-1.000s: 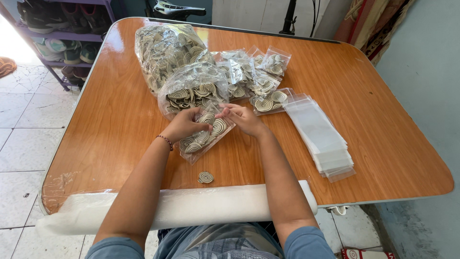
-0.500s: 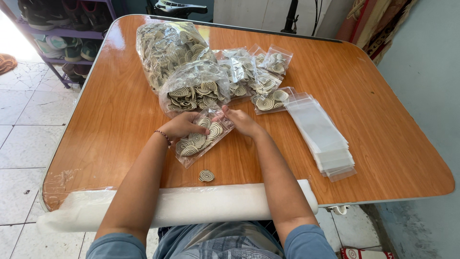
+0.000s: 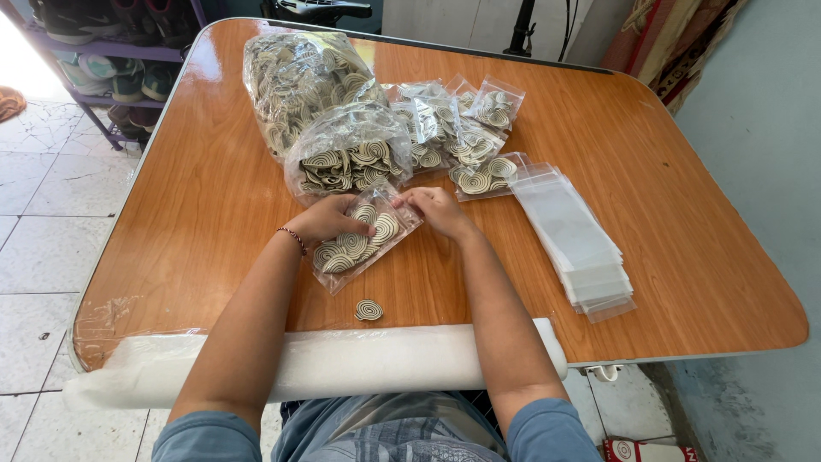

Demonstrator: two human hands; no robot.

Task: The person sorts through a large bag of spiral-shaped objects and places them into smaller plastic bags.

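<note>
A wooden table (image 3: pixel 667 248) with rounded corners and a metal edge fills most of the view. A white padded roll (image 3: pixel 342 364) lies along its near edge. The floor (image 3: pixel 43 257) on the left has pale tiles with a marble pattern, and strong daylight falls on it from the upper left. A purple shoe rack (image 3: pixel 111 51) with shoes stands behind. On the right is a light blue wall (image 3: pixel 761 128).

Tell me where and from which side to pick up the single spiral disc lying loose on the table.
Probably pinch the loose spiral disc by its rim from straight above. It lies flat on the table, apart from the small bag under the left hand and right hand, with bare wood all round it.
</note>
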